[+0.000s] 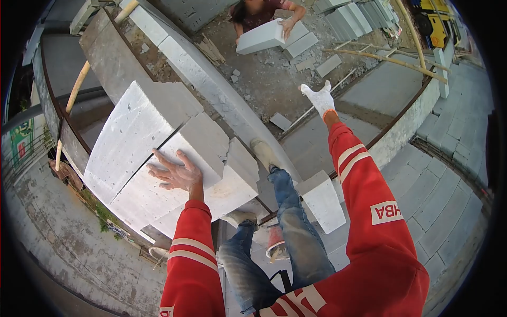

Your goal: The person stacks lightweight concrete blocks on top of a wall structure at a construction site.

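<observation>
My bare left hand point(176, 171) lies flat with spread fingers on top of a stack of white blocks point(127, 137), beside a dark gap between two of them. My right hand point(319, 99), in a white glove, is stretched out in the air with thumb and fingers apart and holds nothing. Beyond it and lower down, a person point(259, 13) in a dark top holds a white block point(261, 38) with both hands. Close to my right leg another white block point(321, 203) rests on the structure.
A long narrow block wall point(211, 84) runs diagonally under my boot point(264, 153). Bamboo poles point(388, 61) cross at the right. More blocks point(348, 21) are stacked at the top. A red bucket point(275, 238) stands between my legs. Rubble covers the ground below.
</observation>
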`<state>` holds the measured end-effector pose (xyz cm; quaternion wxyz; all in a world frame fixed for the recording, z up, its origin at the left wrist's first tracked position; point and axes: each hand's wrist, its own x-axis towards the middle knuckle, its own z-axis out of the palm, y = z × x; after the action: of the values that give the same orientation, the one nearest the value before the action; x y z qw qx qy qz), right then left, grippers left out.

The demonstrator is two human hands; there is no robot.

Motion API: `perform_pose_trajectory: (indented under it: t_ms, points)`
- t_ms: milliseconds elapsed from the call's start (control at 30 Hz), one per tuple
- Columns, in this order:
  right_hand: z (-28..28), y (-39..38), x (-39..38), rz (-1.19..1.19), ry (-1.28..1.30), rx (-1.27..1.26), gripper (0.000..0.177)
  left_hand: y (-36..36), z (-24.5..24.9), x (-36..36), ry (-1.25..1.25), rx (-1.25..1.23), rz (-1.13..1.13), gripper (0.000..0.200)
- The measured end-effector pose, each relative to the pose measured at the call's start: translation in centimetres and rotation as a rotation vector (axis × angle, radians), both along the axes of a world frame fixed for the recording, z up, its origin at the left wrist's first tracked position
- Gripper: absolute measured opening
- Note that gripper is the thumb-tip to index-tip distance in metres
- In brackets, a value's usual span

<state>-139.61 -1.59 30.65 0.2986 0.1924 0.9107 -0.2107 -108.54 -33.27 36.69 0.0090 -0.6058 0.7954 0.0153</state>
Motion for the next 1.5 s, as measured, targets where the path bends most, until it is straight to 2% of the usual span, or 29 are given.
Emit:
perform_pose_trajectory:
  t_ms: [67,133,267,400,467,500,567,600,633,667,733,767,800,833,900,933,967,1000,1033,1067,1100,1167,1200,1233,1300,1333,1400,1433,1500]
  points:
    - [1.0,-2.5,-1.6,-0.020,-0.021,-0.015,0.137,0.1,0.0,0.0,0.008,0.005,0.010,0.077]
    - [0.9,-5.4,-3.7,-0.110,0.149,-0.135,0.142,0.0,0.0,0.1,0.018,0.007,0.017,0.078]
    - [1.3,-10.9,-10.0,-0.166,0.263,-0.290,0.143,0.1,0.2,-0.2,0.024,0.025,0.019,0.078]
    - [7.3,-16.1,-12.0,-0.274,0.286,-0.336,0.142,0.2,-0.2,-0.2,0.001,0.021,0.022,0.077]
    - [13.2,-18.4,-9.9,-0.383,0.297,-0.018,0.141,-0.1,0.1,-1.0,-0.003,0.062,0.053,0.077]
    - [13.7,-17.5,-8.4,-0.369,0.403,-0.114,0.146,0.3,0.4,-1.4,0.031,0.089,0.052,0.078]
    - [12.8,-14.6,-7.1,-0.326,0.314,-0.504,0.130,0.6,1.5,-1.0,0.087,0.121,0.029,0.080]
    - [13.8,-14.9,-5.4,-0.372,0.430,-0.245,0.111,0.5,1.4,-1.5,0.120,0.110,0.057,0.080]
    - [15.7,-14.8,-3.2,-0.424,0.479,-0.380,0.098,0.6,1.3,-1.6,0.089,0.123,0.042,0.081]
    - [17.6,-15.0,-1.3,-0.500,0.516,-0.338,0.095,0.5,1.2,-1.3,0.049,0.131,0.038,0.081]
    - [16.9,-10.1,0.9,-0.424,0.499,-0.603,0.075,1.0,2.4,-0.8,0.067,0.215,0.059,0.082]
    - [16.2,-7.6,1.3,-0.369,0.557,-0.663,0.065,1.0,2.4,-0.8,0.095,0.242,0.061,0.082]
    - [18.9,-7.4,2.4,-0.310,0.560,-0.621,0.064,1.2,2.0,-0.8,0.133,0.167,0.043,0.079]
    - [21.0,-6.5,2.9,-0.205,0.516,-0.642,0.066,1.0,2.5,-1.0,0.138,0.203,0.054,0.080]
    - [25.0,-4.8,3.8,0.037,0.591,-0.514,0.067,1.0,3.1,-1.2,0.160,0.186,0.055,0.084]
    - [27.6,-4.5,4.1,0.108,0.591,-0.346,0.074,1.0,3.6,-1.3,0.165,0.227,0.070,0.085]
    - [32.1,-4.4,4.9,0.298,0.536,-0.246,0.079,0.9,4.0,-1.3,0.212,0.219,0.072,0.085]
    - [37.5,-5.1,5.4,0.528,0.486,-0.150,0.084,0.9,4.7,-1.0,0.327,0.210,0.074,0.086]
    - [40.0,-5.3,5.7,0.628,0.477,-0.088,0.087,0.3,4.8,-0.4,0.517,0.163,0.069,0.084]
    - [43.0,-5.2,6.4,0.727,0.458,-0.004,0.091,1.8,5.4,0.8,0.698,0.131,0.063,0.081]
    - [46.2,-5.8,7.9,0.790,0.439,-0.024,0.093,4.6,6.2,2.7,0.837,0.176,0.114,0.077]
    - [52.5,-6.6,11.0,0.910,0.394,-0.030,0.093,14.6,5.7,5.8,0.944,0.403,0.318,0.071]
    - [54.8,-6.2,12.1,0.954,0.380,-0.026,0.090,19.5,5.4,7.4,0.986,0.503,0.430,0.068]
    - [57.2,-5.8,13.2,0.996,0.373,-0.023,0.087,24.2,4.1,8.7,0.979,0.879,0.603,0.073]
    - [60.9,-4.8,15.1,1.042,0.358,-0.013,0.082,27.5,6.4,10.1,1.214,1.387,0.994,0.079]
    - [62.2,-3.9,15.7,1.033,0.361,-0.015,0.079,27.6,7.2,10.3,1.221,1.391,0.999,0.079]
    - [63.6,-1.6,16.6,0.973,0.361,-0.039,0.074,26.5,10.2,10.6,1.318,1.566,0.883,0.080]
    - [63.8,-0.2,16.8,0.926,0.359,-0.064,0.072,26.7,10.1,11.4,1.318,1.574,0.892,0.080]
    - [62.6,2.9,16.5,0.811,0.341,-0.156,0.067,25.6,8.7,13.9,1.119,1.365,0.662,0.077]
